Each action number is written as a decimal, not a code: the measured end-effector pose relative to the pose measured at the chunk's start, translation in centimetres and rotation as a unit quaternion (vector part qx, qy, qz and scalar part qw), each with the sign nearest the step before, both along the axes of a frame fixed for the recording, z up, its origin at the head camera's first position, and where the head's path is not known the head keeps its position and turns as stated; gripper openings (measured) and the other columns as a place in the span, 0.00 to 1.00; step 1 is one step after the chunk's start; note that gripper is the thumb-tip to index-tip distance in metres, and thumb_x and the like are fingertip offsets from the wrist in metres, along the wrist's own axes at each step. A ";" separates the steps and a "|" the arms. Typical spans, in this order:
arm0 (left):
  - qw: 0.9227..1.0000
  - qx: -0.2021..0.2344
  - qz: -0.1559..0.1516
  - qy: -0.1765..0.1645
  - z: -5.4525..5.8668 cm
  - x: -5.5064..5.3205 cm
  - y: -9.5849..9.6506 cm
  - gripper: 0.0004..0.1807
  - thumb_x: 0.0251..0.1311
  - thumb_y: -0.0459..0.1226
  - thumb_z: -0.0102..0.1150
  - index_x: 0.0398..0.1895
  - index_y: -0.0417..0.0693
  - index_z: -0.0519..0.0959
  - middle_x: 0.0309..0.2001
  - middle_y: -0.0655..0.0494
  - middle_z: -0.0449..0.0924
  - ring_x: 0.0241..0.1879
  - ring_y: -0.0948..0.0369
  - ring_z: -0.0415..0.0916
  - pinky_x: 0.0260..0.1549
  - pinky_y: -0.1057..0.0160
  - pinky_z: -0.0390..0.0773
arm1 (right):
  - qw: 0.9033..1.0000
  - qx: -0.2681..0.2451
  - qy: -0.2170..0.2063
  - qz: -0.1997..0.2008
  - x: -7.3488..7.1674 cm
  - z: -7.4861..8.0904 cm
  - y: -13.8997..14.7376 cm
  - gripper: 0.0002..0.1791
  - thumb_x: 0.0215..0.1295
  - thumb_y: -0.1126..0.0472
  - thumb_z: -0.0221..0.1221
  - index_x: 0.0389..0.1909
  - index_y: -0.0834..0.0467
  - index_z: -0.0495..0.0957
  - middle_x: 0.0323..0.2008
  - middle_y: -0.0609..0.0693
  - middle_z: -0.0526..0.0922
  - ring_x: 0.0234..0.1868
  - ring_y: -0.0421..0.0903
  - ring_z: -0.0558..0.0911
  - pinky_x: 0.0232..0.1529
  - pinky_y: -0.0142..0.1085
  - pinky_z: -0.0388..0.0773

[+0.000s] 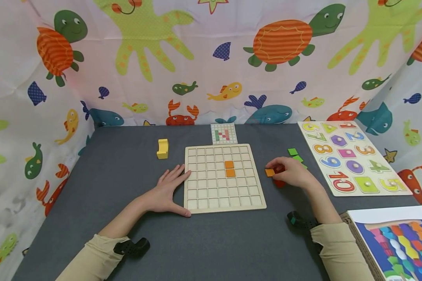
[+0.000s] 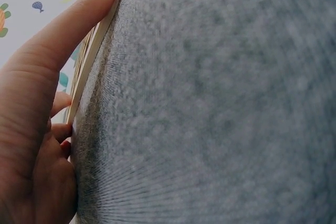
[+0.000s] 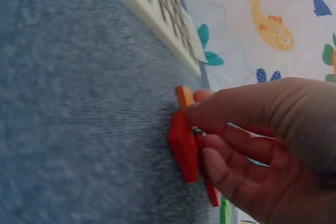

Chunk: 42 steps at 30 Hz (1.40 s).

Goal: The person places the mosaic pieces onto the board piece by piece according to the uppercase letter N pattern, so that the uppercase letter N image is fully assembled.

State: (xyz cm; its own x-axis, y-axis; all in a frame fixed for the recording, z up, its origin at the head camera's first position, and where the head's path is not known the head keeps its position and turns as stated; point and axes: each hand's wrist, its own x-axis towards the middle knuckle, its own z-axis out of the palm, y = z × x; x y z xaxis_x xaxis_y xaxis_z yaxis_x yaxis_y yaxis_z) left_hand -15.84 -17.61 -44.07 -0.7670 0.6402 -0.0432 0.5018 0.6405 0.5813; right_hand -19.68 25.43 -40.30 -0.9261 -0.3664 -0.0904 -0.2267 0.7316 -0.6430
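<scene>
A wooden grid board (image 1: 223, 192) lies mid-table, with two orange square tiles (image 1: 230, 173) in neighbouring cells of one column. My left hand (image 1: 163, 193) spreads its fingers at the board's left side, thumb on the lower left corner and fingertips at the left edge. Right of the board, my right hand (image 1: 291, 171) pinches an orange square tile (image 3: 184, 97) between thumb and fingers. Red square tiles (image 3: 184, 148) lie right beneath that hand, partly hidden by it in the head view. Several green tiles (image 1: 293, 152) lie just behind it.
A small pattern card (image 1: 224, 134) with coloured squares touches the board's far edge. A yellow block (image 1: 163, 149) stands at the left. To the right are a number and shape puzzle board (image 1: 323, 138) and a box (image 1: 379, 249) with a colourful picture. A printed cloth hangs behind the table.
</scene>
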 end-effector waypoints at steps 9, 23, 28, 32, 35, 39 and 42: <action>1.000 0.001 0.001 0.000 -0.1 0.0 0.0 0.67 0.40 0.65 0.72 0.78 0.46 0.48 0.78 0.45 0.34 0.76 0.48 0.30 0.69 0.40 0.32 | 0.999 -0.002 0.027 -0.029 -0.4 -1.0 -0.6 0.16 0.60 0.61 0.67 0.49 0.59 0.81 0.36 0.52 0.81 0.34 0.48 0.74 0.32 0.38 0.71; 1.000 -0.001 0.001 -0.002 0.0 0.0 0.1 0.67 0.40 0.65 0.72 0.78 0.47 0.47 0.78 0.45 0.34 0.76 0.49 0.29 0.69 0.42 0.32 | 0.989 -0.137 -0.048 0.032 0.5 -0.7 -5.4 0.17 0.59 0.60 0.69 0.48 0.59 0.80 0.34 0.52 0.81 0.34 0.49 0.77 0.33 0.34 0.72; 1.000 0.001 0.002 -0.002 -0.1 -0.1 0.0 0.67 0.40 0.65 0.72 0.78 0.47 0.48 0.78 0.45 0.34 0.76 0.50 0.29 0.69 0.42 0.31 | 0.991 -0.102 -0.011 0.083 1.0 -1.0 -7.3 0.12 0.56 0.62 0.70 0.42 0.55 0.82 0.32 0.48 0.81 0.33 0.45 0.78 0.36 0.34 0.75; 1.000 0.000 0.003 -0.001 -0.1 -0.1 0.0 0.67 0.40 0.65 0.72 0.78 0.47 0.48 0.78 0.45 0.34 0.76 0.50 0.29 0.69 0.42 0.31 | 0.990 -0.076 0.044 0.112 1.4 -1.2 -8.4 0.10 0.55 0.65 0.71 0.39 0.55 0.84 0.32 0.46 0.81 0.34 0.42 0.78 0.38 0.34 0.77; 1.000 -0.001 0.002 -0.001 -0.2 -0.1 0.0 0.67 0.40 0.65 0.71 0.78 0.47 0.47 0.78 0.46 0.34 0.76 0.50 0.29 0.69 0.42 0.31 | 0.987 -0.080 0.066 0.122 1.5 -1.4 -8.8 0.09 0.55 0.67 0.70 0.37 0.55 0.85 0.35 0.46 0.81 0.35 0.43 0.78 0.39 0.35 0.78; 1.000 0.000 0.002 -0.001 -0.2 -0.1 0.0 0.67 0.40 0.66 0.71 0.78 0.47 0.47 0.78 0.46 0.34 0.76 0.50 0.29 0.69 0.42 0.31 | 0.984 -0.095 0.074 0.128 1.5 -1.6 -9.1 0.08 0.56 0.69 0.68 0.36 0.55 0.85 0.39 0.47 0.83 0.38 0.44 0.80 0.41 0.37 0.80; 1.000 0.002 0.003 -0.001 -0.2 -0.1 -0.1 0.67 0.40 0.66 0.71 0.78 0.47 0.47 0.78 0.46 0.34 0.76 0.50 0.29 0.69 0.42 0.31 | 0.984 -0.100 0.077 0.129 1.5 -1.7 -9.2 0.08 0.57 0.69 0.67 0.37 0.55 0.85 0.41 0.47 0.83 0.41 0.45 0.81 0.42 0.38 0.80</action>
